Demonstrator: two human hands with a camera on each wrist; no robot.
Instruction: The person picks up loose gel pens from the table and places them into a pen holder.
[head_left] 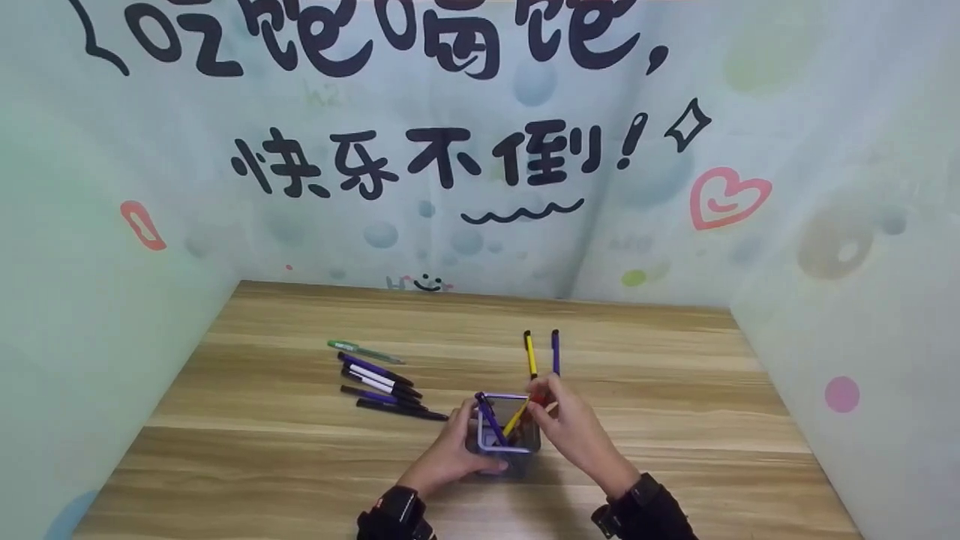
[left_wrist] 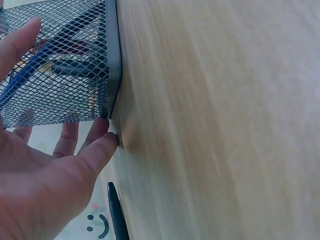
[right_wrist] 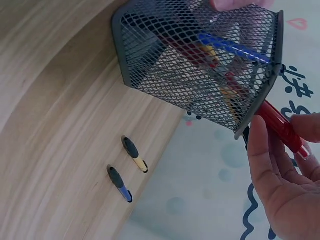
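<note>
A dark wire-mesh pen holder [head_left: 508, 450] stands on the table in the head view. My left hand [head_left: 448, 455] grips it from the left, thumb on the near side and fingers round the other. At its right rim, my right hand [head_left: 571, 429] pinches a red pen [right_wrist: 278, 126] by the upper end, and the lower part slants into the holder. Inside lean a purple pen [head_left: 491, 418] and a yellow pen [head_left: 514, 421]. Through the mesh in the right wrist view I see several more pen parts, overlapping too much to tell apart.
Beyond the holder lie a yellow pen [head_left: 532, 355] and a purple pen [head_left: 556, 352]. To the left, a green pen [head_left: 367, 351] and several dark, purple and white pens [head_left: 379, 379] lie side by side on the wooden table [head_left: 247, 465]. Printed cloth walls [head_left: 427, 240] surround the table.
</note>
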